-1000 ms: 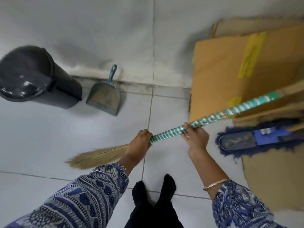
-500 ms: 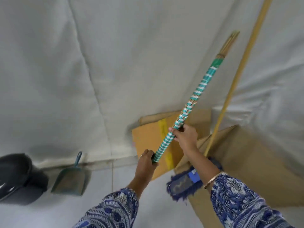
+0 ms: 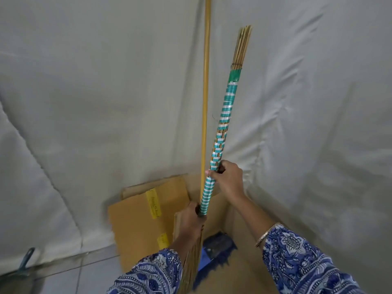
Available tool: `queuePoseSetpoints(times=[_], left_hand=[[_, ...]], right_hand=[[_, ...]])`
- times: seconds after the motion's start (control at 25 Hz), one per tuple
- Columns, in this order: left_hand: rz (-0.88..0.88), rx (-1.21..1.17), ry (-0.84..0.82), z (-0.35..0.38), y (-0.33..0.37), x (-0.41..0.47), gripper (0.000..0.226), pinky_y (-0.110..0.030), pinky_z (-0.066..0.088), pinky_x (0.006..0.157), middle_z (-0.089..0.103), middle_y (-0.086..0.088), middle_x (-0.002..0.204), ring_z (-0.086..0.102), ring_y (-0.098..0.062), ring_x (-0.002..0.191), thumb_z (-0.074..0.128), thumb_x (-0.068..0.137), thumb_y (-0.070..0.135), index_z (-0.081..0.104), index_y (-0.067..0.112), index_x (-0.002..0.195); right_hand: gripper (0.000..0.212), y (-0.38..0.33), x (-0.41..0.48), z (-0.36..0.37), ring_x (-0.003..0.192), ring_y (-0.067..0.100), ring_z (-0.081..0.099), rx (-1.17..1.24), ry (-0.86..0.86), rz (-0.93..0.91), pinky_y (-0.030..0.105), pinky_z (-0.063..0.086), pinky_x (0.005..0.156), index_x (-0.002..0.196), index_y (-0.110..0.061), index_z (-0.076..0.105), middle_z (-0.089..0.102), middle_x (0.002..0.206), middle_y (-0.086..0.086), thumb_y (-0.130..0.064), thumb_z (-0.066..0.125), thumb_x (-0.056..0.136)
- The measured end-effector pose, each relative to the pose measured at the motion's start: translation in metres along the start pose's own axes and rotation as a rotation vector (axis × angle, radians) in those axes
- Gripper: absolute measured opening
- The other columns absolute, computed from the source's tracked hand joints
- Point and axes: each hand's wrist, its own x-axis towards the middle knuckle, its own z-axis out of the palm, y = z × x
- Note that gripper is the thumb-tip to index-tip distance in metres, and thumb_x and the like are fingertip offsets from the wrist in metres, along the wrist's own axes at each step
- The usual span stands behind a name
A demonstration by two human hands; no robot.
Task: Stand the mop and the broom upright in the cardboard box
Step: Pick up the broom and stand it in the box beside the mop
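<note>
Both hands grip the near-upright broom.

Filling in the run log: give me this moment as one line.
left hand: grips broom low | right hand: grips handle higher | broom: near upright, bristles down | mop: standing in cardboard box
</note>
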Motion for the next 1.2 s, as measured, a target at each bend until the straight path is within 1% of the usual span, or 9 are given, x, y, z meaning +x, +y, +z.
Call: queuePoseSetpoints(times=[0.16, 0.4, 0.52, 0.64, 0.8, 0.92, 1.04, 1.12, 1.2], left_hand=[[-0.017, 0.013, -0.018, 0.067, 0.028, 0.028, 0.022, -0.024, 0.044, 0.057, 0.064, -0.006, 0.089, 0.060, -0.021, 0.081, 0.069, 0.073, 0.005, 0.058, 0.010, 0.091], [-0.090, 0.021, -0.088, 0.153, 0.026, 0.109, 0.024, -0.031, 0.045, 0.057, 0.058, -0.007, 0.073, 0.055, -0.020, 0.069, 0.067, 0.072, -0.002, 0.049, 0.015, 0.071], [-0.108, 0.109, -0.096, 0.195, 0.015, 0.145, 0.026, -0.030, 0.040, 0.057, 0.058, -0.006, 0.073, 0.052, -0.020, 0.069, 0.068, 0.070, -0.001, 0.048, 0.015, 0.065], [-0.155, 0.217, -0.109, 0.239, -0.004, 0.180, 0.037, -0.021, 0.027, 0.046, 0.048, 0.006, 0.061, 0.048, -0.017, 0.069, 0.066, 0.072, 0.003, 0.040, 0.024, 0.056], [-0.293, 0.220, -0.138, 0.298, -0.040, 0.217, 0.038, -0.017, 0.027, 0.046, 0.043, 0.011, 0.059, 0.049, -0.014, 0.067, 0.060, 0.078, 0.004, 0.037, 0.026, 0.056], [-0.412, 0.237, -0.088, 0.347, -0.075, 0.250, 0.030, -0.024, 0.030, 0.048, 0.052, 0.002, 0.061, 0.051, -0.019, 0.068, 0.059, 0.080, 0.009, 0.041, 0.019, 0.059], [-0.506, 0.202, -0.022, 0.397, -0.119, 0.288, 0.013, -0.027, 0.033, 0.059, 0.067, -0.018, 0.078, 0.054, -0.027, 0.071, 0.062, 0.077, 0.007, 0.054, 0.007, 0.067], [-0.536, 0.202, 0.004, 0.425, -0.148, 0.308, 0.015, -0.028, 0.029, 0.053, 0.064, -0.010, 0.068, 0.049, -0.018, 0.059, 0.061, 0.076, 0.003, 0.055, 0.008, 0.063], [-0.577, 0.217, 0.040, 0.447, -0.179, 0.322, 0.035, -0.026, 0.024, 0.046, 0.048, 0.003, 0.054, 0.037, -0.007, 0.048, 0.060, 0.076, 0.002, 0.042, 0.018, 0.051]], right_hand=[[0.026, 0.042, 0.045, -0.049, 0.074, 0.015, 0.062, 0.001, 0.013, 0.006, 0.019, 0.047, 0.063, 0.093, -0.004, 0.068, 0.065, 0.081, 0.001, -0.017, 0.075, 0.071], [0.025, 0.122, 0.135, -0.070, 0.076, 0.020, 0.065, -0.028, 0.002, 0.062, 0.037, 0.057, 0.076, 0.090, -0.002, 0.068, 0.073, 0.089, 0.013, -0.015, 0.075, 0.070], [0.026, 0.165, 0.175, -0.072, 0.079, 0.022, 0.066, -0.044, -0.053, 0.099, 0.037, 0.057, 0.077, 0.092, -0.001, 0.068, 0.073, 0.094, 0.015, -0.015, 0.074, 0.071], [0.026, 0.218, 0.213, -0.070, 0.077, 0.020, 0.065, -0.070, -0.130, 0.146, 0.031, 0.054, 0.072, 0.092, -0.002, 0.068, 0.073, 0.094, 0.015, -0.016, 0.074, 0.071], [0.026, 0.297, 0.251, -0.059, 0.078, 0.018, 0.065, -0.090, -0.242, 0.173, 0.026, 0.050, 0.070, 0.093, -0.004, 0.069, 0.074, 0.096, 0.013, -0.017, 0.075, 0.070], [0.028, 0.364, 0.287, -0.038, 0.087, 0.023, 0.069, -0.117, -0.326, 0.184, 0.028, 0.051, 0.073, 0.096, -0.005, 0.068, 0.074, 0.098, 0.011, -0.018, 0.074, 0.072], [0.029, 0.435, 0.325, -0.009, 0.091, 0.023, 0.068, -0.111, -0.411, 0.200, 0.026, 0.050, 0.073, 0.099, -0.005, 0.067, 0.073, 0.100, 0.012, -0.018, 0.072, 0.074], [0.030, 0.477, 0.344, 0.008, 0.091, 0.022, 0.067, -0.134, -0.468, 0.191, 0.024, 0.047, 0.072, 0.100, -0.005, 0.067, 0.073, 0.102, 0.012, -0.019, 0.072, 0.074], [0.031, 0.515, 0.354, 0.024, 0.091, 0.022, 0.067, -0.155, -0.504, 0.190, 0.023, 0.045, 0.070, 0.101, -0.005, 0.067, 0.072, 0.103, 0.011, -0.019, 0.072, 0.074]])
